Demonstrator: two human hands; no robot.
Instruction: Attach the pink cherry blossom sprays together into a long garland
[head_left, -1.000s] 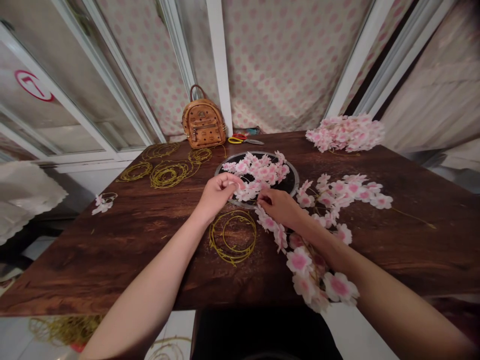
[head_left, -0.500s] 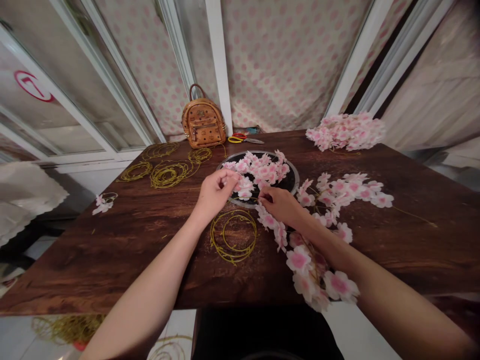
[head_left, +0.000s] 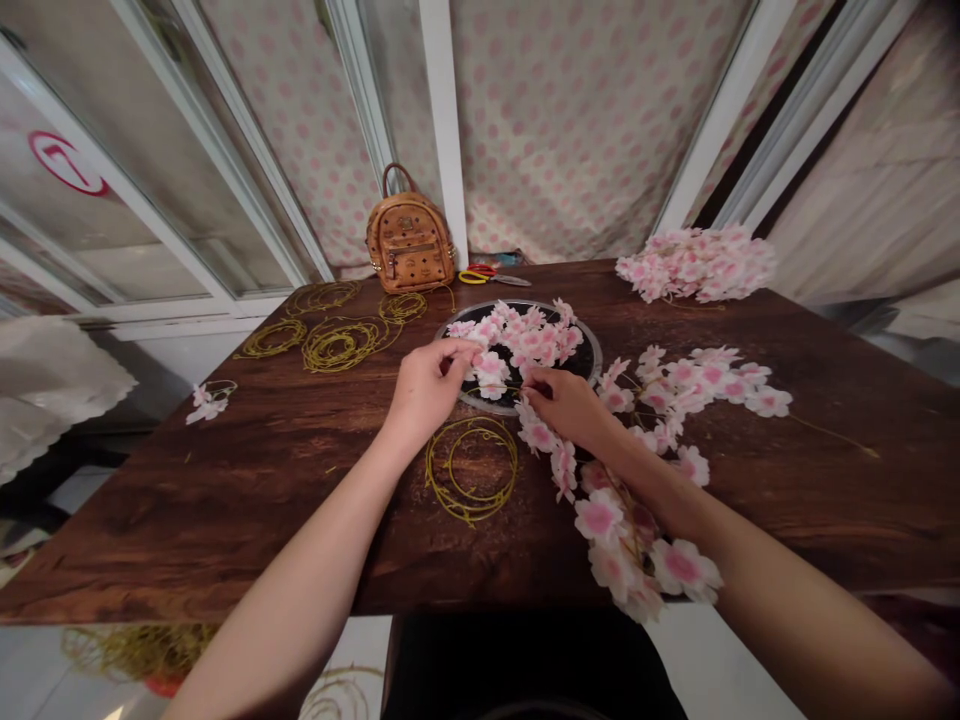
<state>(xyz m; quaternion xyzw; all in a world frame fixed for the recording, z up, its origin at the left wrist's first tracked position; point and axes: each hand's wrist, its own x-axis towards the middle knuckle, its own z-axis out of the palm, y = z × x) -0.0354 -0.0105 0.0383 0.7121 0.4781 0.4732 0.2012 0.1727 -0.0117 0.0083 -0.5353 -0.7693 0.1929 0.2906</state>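
Our left hand (head_left: 429, 388) pinches a blossom (head_left: 491, 368), our right hand (head_left: 566, 405) a stem (head_left: 504, 389); right-side branches (head_left: 682, 380) are flowered, left-side vines (head_left: 341, 347) yet bare.

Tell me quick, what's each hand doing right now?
Left hand: closed, fingertips at blossoms; exact grip unclear.
Right hand: closed, pinching a thin stem.
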